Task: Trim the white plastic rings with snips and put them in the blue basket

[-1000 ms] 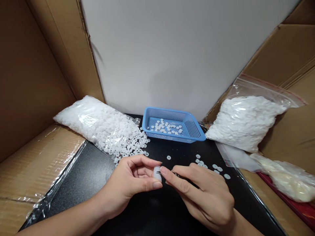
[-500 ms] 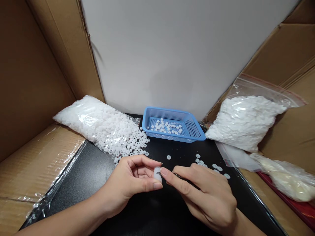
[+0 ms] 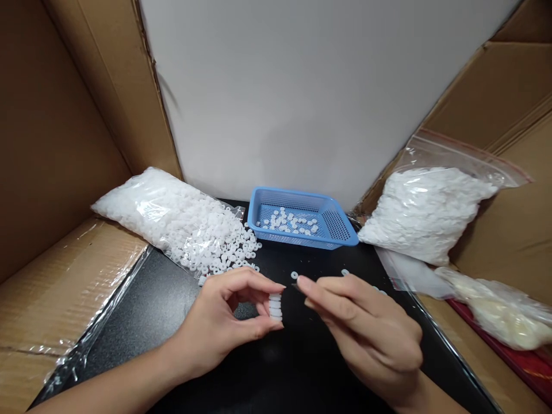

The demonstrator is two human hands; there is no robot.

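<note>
My left hand (image 3: 228, 310) pinches a short stack of white plastic washers (image 3: 275, 307) between thumb and forefinger, the rings lying one on another. To the right, my right hand (image 3: 366, 328) is closed round a thin, dark pointed tool (image 3: 295, 285). Only its tip shows past the forefinger, so its kind is unclear. That tip is apart from the stack. A single loose washer (image 3: 294, 275) lies on the black table just beyond the tip.
A clear bag of white washers (image 3: 172, 218) spills its contents at the left. Behind my hands stands a blue mesh basket (image 3: 340, 233) with several washers inside. On the right are another full bag (image 3: 426, 213) and a yellowish bag (image 3: 495, 310). Cardboard walls (image 3: 77, 103) flank the table.
My right hand has drawn the tool's tip away from the stack, up and to the right. In my left hand the stack now shows its separate layers.
</note>
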